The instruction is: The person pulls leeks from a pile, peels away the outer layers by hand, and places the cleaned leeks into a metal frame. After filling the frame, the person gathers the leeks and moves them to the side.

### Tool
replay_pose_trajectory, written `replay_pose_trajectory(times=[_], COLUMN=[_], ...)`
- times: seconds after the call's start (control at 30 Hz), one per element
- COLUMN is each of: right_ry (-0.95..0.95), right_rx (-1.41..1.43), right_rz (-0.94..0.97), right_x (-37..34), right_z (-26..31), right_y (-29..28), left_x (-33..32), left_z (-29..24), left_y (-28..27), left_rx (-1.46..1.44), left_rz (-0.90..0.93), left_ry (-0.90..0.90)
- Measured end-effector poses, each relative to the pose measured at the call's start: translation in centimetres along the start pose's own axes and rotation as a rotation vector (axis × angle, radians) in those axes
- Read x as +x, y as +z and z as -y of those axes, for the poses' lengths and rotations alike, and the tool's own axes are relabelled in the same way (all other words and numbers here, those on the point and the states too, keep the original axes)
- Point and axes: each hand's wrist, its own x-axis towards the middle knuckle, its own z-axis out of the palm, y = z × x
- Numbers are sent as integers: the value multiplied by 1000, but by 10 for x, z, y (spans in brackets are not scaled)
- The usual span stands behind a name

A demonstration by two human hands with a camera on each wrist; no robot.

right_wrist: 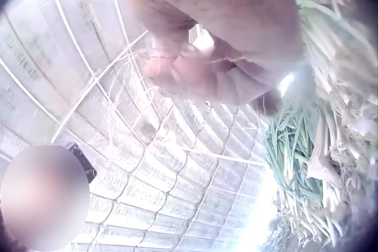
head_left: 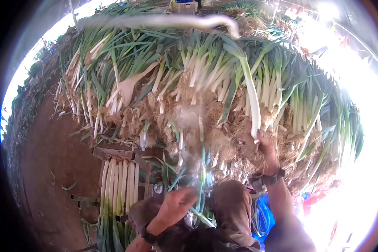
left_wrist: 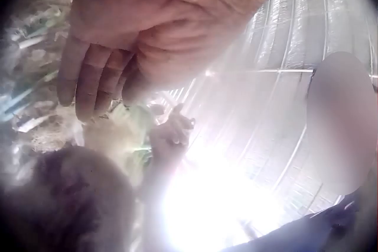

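Note:
A long leek [head_left: 251, 92] stands out over the pile, its white root end at my right hand [head_left: 268, 153], which grips it there. The right wrist view has the fingers of that hand [right_wrist: 218, 45] curled, with a bit of something white [right_wrist: 202, 39] showing between them. Low in the head view, my left hand [head_left: 176, 206] hovers near the knees, close to some loose green leaves [head_left: 202, 215]. Its fingers [left_wrist: 97, 80] hang loosely extended in the left wrist view, with nothing held in them.
A wide pile of leeks [head_left: 206, 63] with tangled roots spans the front. At the lower left, a metal frame [head_left: 113, 153] holds a row of trimmed leeks [head_left: 121, 180]. Bare soil [head_left: 50, 138] lies farther left. A blue bag [head_left: 262, 214] sits beside the right knee [head_left: 232, 206].

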Motion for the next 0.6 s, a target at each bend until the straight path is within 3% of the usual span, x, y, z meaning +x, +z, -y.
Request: replay_pose_trajectory(times=[0.1,0.17,0.23,0.27,0.33,0.37,0.43,0.47,0.5,0.6], right_ry=[76,183,305,305,437,438,341,494,499,628], right_rx=[-222,-417,-625,-626,-974,-981,-1141,-1246,-1246,-1116], right_rz=[-65,-118,176,165,299,280,550,589,574,782], right_x=[-17,-20,-14,-11,-4,-3,0,4,6,15], right_z=[-4,2,-6,-11,-23,-31,-45,-44,-36,-18], right_y=[-11,28,31,35,43,40,34,31,35,37], left_x=[9,24,43,56,80,92,110,123,135,148], left_z=[-18,-15,-35,-35,-40,-45,-39,-24,-9,4], left_y=[5,9,6,7,12,14,20,22,23,27], left_rx=[-128,-121,-168,-245,-332,-513,-697,-724,-746,-842], left_rz=[90,57,24,-38,-81,-34,31,1,-29,-102], left_ry=[7,50,3,90,179,140,101,-24,-154,-210])
